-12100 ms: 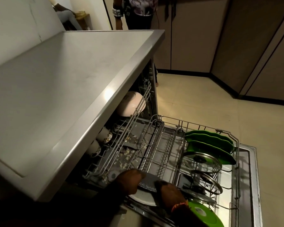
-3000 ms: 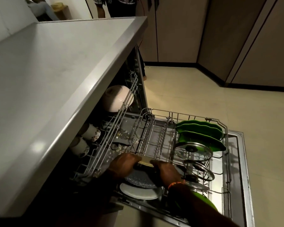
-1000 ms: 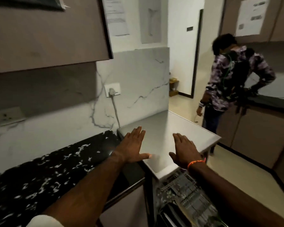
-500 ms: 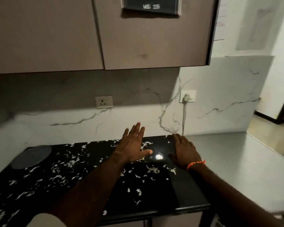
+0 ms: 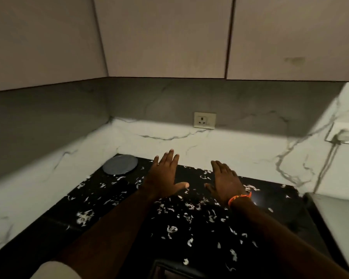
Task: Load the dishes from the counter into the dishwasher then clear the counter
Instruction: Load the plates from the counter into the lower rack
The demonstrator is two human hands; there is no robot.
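Plate beyond scattered white scraps

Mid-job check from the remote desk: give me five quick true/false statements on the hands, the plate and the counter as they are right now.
1. Both hands are open with straight fingers. True: left hand and right hand hold nothing.
2. A grey plate sits at the counter's back left corner. True.
3. The left hand grips the plate. False: it is apart from it, to the plate's right.
4. The black counter is wiped clean. False: white scraps are scattered over it.
5. The orange band is on the left wrist. False: on the right wrist.
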